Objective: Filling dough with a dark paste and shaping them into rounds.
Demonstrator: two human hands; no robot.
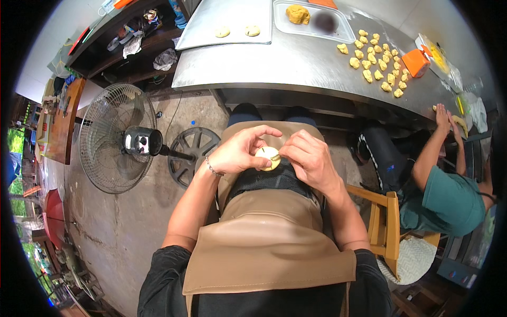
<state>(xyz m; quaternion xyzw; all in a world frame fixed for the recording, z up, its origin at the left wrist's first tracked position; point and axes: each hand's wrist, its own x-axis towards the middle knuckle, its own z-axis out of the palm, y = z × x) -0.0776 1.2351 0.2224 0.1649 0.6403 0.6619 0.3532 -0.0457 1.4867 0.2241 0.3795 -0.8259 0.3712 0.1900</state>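
Note:
Above my lap, my left hand holds a round, flattened piece of pale yellow dough between thumb and fingers. A short dark slit marks the disc's upper part. At the disc's right edge, the fingertips of my right hand pinch a small thin piece. Whether that piece is a lifted flap of dough or a little tool, I cannot tell. Two similar slit discs, a left one and a right one, lie on a metal baking tray on the worktop ahead.
The steel worktop carries several dough lumps, a plastic tray with orange-yellow dough and a dark mass, and an orange scale. A fan stands left; a co-worker sits right, hands at the worktop.

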